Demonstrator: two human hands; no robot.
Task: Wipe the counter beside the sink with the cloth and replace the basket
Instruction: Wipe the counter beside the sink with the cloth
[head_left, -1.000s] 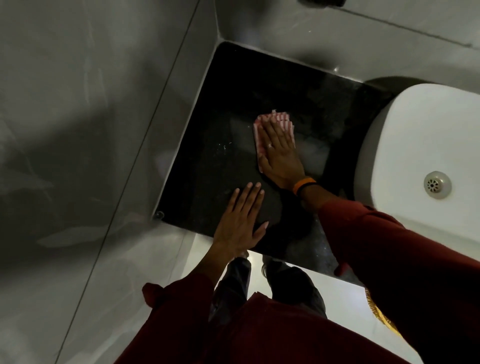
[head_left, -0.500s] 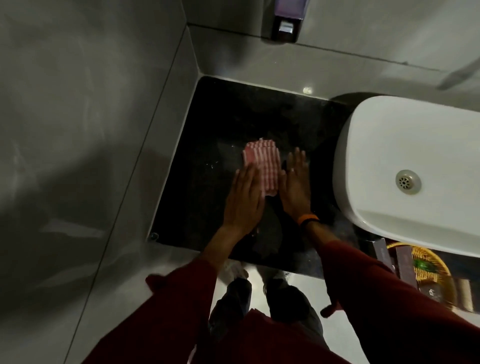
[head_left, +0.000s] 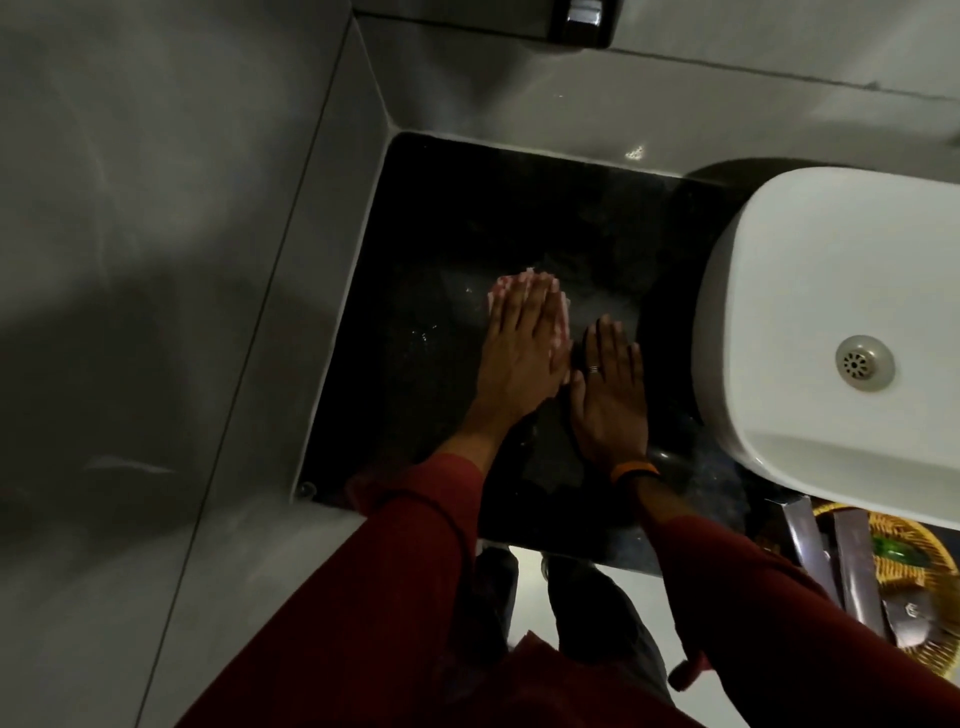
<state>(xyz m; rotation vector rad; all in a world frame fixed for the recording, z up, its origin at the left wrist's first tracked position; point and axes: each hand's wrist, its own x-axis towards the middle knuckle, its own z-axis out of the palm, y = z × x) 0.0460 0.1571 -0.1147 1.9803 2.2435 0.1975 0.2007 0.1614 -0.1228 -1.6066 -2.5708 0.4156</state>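
1. The left hand (head_left: 522, 358) lies flat, palm down, on the pink-and-white cloth (head_left: 556, 306), its fingers (head_left: 524, 299) stretched out straight and close together, pressing rather than gripping.
2. The cloth sits near the middle of the black worktop (head_left: 447, 218); only its far edge and right side show from under the hand.
3. The right hand (head_left: 610, 395) rests flat on the bare worktop just beside the left one, fingers extended and holding nothing. It wears a ring (head_left: 592, 369) and an orange wristband (head_left: 634, 472).
4. The white sink (head_left: 810, 291) stands on the right of the worktop, its metal drain (head_left: 864, 362) visible in the basin.
5. The yellow wicker basket (head_left: 914, 561) is low at the right edge of the view, below the sink's front rim and partly hidden behind dark metal bars (head_left: 857, 566); something green lies in it.
6. Both sleeves (head_left: 395, 587) are dark red.
7. Grey tiled walls (head_left: 156, 260) close in the worktop at left and back.
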